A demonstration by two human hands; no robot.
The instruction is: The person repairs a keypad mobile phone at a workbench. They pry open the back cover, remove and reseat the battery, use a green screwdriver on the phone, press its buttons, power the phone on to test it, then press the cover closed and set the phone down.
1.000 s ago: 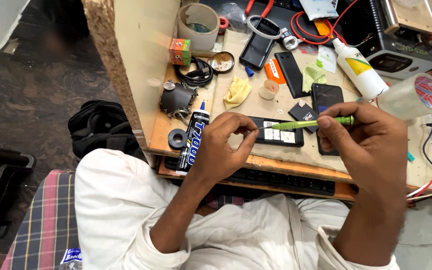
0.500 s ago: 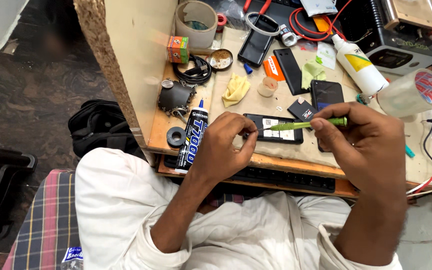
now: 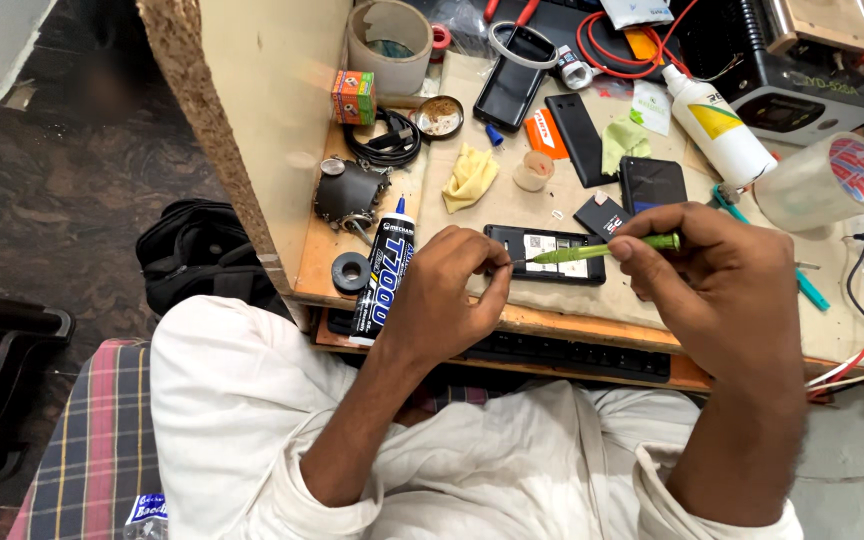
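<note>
My right hand [image 3: 727,290] grips a thin green screwdriver [image 3: 602,251] that points left. Its metal tip meets the pinched fingers of my left hand [image 3: 452,290], which hold something too small to make out. Both hands hover just above an opened black phone [image 3: 544,254] lying back-up on the beige mat [image 3: 512,205]. A black glue tube [image 3: 383,279] lies left of my left hand.
A workbench crowded with a white bottle [image 3: 718,124], a clear tape roll [image 3: 827,181], a wide tape roll [image 3: 389,45], a yellow cloth [image 3: 470,176], other black phones [image 3: 650,184], red wires [image 3: 607,45] and a black bag [image 3: 197,255] on the floor. A keyboard [image 3: 562,352] sits under the bench edge.
Both hands have stayed over the opened phone. The screwdriver tip has drawn slightly closer into the left fingers.
</note>
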